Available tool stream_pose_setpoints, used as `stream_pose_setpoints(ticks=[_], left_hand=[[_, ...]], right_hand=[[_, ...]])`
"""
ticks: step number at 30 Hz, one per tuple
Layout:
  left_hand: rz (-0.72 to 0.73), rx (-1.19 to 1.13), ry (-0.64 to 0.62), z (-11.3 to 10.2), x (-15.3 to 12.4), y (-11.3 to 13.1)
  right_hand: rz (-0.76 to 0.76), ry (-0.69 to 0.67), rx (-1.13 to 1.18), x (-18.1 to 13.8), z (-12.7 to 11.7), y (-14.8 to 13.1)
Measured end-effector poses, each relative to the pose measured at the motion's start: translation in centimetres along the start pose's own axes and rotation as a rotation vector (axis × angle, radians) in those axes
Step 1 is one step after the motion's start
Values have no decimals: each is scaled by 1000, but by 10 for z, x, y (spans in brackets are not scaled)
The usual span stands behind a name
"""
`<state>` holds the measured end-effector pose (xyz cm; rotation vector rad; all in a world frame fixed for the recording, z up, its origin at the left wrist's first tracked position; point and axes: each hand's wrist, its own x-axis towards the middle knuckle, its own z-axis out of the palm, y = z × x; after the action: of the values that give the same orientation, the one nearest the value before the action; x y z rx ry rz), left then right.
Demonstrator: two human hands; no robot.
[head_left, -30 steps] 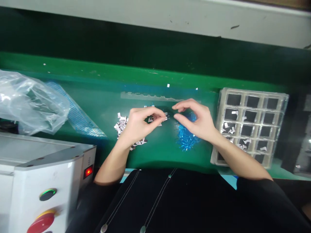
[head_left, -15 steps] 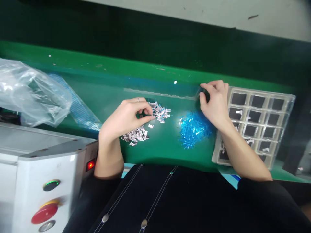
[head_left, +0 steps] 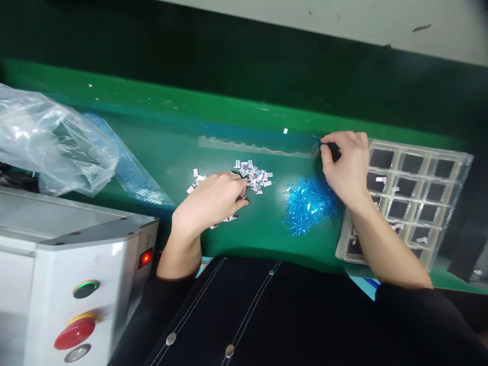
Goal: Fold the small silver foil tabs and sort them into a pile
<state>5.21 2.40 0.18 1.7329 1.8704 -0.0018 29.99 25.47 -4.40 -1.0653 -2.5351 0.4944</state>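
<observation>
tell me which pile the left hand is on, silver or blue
The silver-white pile of small pieces: the left hand rests on its near part. The blue pile lies apart to its right, with no hand on it.

The clip pile (head_left: 253,175) lies left of the sliver pile (head_left: 307,203), the compartment tray (head_left: 419,148) right of both.

A green workbench (head_left: 259,239) runs across, with a raised green ledge (head_left: 152,101) along its back and a pale grey wall (head_left: 267,15) above. A white machine box (head_left: 76,239) with a red button (head_left: 74,333) stands at the left.
</observation>
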Motion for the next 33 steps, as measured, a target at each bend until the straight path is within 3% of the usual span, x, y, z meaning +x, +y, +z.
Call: stream_pose_setpoints(ticks=[8,13,18,24,29,33], left_hand=[[93,19,71,-2,-8,-8],[225,-127,258,-10,-11,-9],[297,-316,498,-11,-9,-3],[245,-555,639,-1,6,3],[249,-685,664,17,26,13],[255,-671,704,30,33,20]], right_hand=[[-12,48,-34,-1,0,-4],[-12,15,-93,-4,2,-7],[-20,74,-111,-8,1,-12],[-128,132,289,-7,-6,-31],[-147,-123,734,-13,-6,-49],[-185,-243,824,-20,-3,-54]])
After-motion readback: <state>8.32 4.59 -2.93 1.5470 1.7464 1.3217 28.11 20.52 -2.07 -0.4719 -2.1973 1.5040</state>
